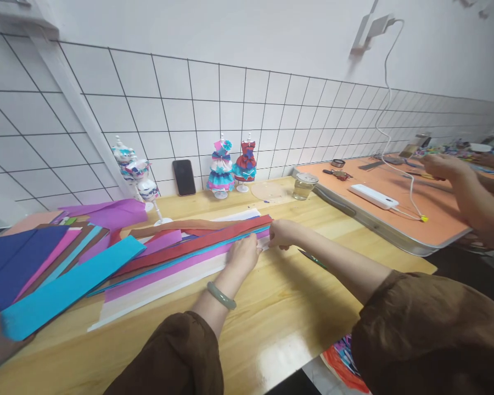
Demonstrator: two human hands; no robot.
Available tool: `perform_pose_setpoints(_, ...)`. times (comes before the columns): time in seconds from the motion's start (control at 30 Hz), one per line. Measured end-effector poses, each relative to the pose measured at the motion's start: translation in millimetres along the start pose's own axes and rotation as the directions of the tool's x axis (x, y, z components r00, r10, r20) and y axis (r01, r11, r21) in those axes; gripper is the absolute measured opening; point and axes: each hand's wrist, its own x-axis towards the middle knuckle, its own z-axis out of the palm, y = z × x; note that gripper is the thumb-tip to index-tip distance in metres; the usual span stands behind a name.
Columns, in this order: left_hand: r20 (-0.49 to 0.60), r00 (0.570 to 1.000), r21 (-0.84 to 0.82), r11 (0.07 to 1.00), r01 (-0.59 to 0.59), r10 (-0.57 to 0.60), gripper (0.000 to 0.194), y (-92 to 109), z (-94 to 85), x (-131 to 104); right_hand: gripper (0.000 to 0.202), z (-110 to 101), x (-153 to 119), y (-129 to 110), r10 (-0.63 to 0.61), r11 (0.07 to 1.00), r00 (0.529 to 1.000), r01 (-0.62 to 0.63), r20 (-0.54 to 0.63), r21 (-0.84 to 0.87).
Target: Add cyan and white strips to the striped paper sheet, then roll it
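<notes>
Long crepe paper strips [197, 240] in red, blue, purple and white lie layered on the wooden table, running from lower left toward the middle. My left hand [243, 257], with a green bangle on its wrist, is closed at the front edge of the strips near their right end. Just to its right, my right hand [283, 233] has its fingers bent and pressed together on the strip ends. Its fingertips are partly hidden. A thin, dark pointed tool [313, 259] rests under my right forearm.
More folded crepe paper [72, 285] is piled at the left. Small dress forms in paper dresses [221, 173] and a phone [184, 177] stand along the grid wall. A lidded cup [304, 186] is beside an orange-topped table [395, 189], where another person's arm [469, 189] reaches in.
</notes>
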Motion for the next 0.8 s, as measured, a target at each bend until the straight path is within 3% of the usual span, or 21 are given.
perform_pose_setpoints(0.23, -0.042, 0.994, 0.004, 0.995, -0.103, 0.103, 0.024, 1, -5.5, -4, 0.034, 0, -10, 12, -0.011, 1.0, 0.999, 0.011, -0.035, 0.01)
perform_pose_setpoints(0.43, -0.144, 0.958, -0.003, 0.968, -0.252, 0.249, 0.035, -7, 1.7, -3, 0.036, 6, -17, 19, -0.016, 1.0, 0.998, 0.016, -0.058, -0.003)
perform_pose_setpoints(0.63, -0.142, 0.961, -0.031, 0.969, -0.244, 0.238, 0.033, -10, 6.0, 0, 0.033, 12, -24, 24, -0.074, 0.997, 0.992, 0.072, -0.097, -0.029)
perform_pose_setpoints(0.8, -0.134, 0.961, -0.045, 0.967, -0.25, 0.243, 0.03, -8, 4.0, -2, 0.026, 22, -23, 20, -0.063, 0.99, 0.971, 0.031, -0.231, -0.14)
